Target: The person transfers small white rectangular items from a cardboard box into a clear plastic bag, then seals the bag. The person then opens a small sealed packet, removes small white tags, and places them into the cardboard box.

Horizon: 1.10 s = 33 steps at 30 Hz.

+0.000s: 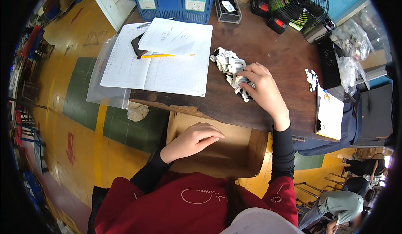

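Note:
My right hand (260,83) rests on a heap of small white-and-black paper tags (229,63) on the dark wooden table (268,45), its fingers curled over the heap's near end. My left hand (193,139) hangs loosely curled inside an open brown cardboard box (234,150) below the table's front edge; it holds nothing that I can see. Both forearms wear black sleeves under a red top.
An open squared notebook (167,72) with loose sheets, a yellow pencil (161,56) and a dark phone lies at left. Behind are a blue basket (176,7), a clear bin, a black fan (299,1). A clipboard (330,114) and plastic bags lie right. People crouch at lower right.

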Each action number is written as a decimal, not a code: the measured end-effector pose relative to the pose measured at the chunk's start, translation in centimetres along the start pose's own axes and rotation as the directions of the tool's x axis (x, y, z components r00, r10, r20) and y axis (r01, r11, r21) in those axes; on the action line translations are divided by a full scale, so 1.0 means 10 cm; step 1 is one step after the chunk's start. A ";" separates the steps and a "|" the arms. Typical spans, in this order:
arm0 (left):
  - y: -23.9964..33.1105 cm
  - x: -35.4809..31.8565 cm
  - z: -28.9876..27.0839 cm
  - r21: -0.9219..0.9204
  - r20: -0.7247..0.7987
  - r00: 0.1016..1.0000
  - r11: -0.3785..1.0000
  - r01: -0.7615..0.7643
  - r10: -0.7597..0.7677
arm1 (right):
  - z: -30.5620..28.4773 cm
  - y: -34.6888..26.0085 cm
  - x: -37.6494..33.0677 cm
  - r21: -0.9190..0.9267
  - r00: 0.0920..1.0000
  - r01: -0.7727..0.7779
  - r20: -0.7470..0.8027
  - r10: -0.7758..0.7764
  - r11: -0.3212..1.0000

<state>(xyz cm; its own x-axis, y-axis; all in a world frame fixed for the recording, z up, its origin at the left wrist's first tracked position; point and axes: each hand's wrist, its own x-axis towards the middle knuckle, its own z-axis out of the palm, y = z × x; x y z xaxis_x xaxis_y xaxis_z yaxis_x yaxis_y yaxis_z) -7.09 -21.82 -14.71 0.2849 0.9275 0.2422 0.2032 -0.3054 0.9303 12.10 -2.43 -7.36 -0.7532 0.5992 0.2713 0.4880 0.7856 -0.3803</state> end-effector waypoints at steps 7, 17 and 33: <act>-0.03 -0.08 0.01 0.007 -0.010 1.000 1.000 0.016 -0.016 | 0.04 -0.03 0.01 0.034 0.987 0.010 -0.162 -0.004 0.999; 0.03 -0.10 -0.03 -0.009 -0.051 0.996 0.997 0.074 -0.074 | -0.15 -0.43 -0.43 0.304 0.928 -0.221 -0.227 0.296 0.927; 0.00 0.57 0.25 0.501 -0.079 0.967 0.848 -0.172 0.243 | 0.34 -0.26 -0.75 0.482 0.855 -0.316 -0.229 0.465 0.817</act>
<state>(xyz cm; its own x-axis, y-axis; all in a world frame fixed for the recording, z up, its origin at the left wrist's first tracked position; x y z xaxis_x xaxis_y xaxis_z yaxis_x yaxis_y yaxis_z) -3.13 -17.10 -14.05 0.2504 0.8395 0.4823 0.5929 -0.5268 0.6091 15.02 -9.51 -11.41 -0.3157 0.9131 0.2579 0.4241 0.3789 -0.8225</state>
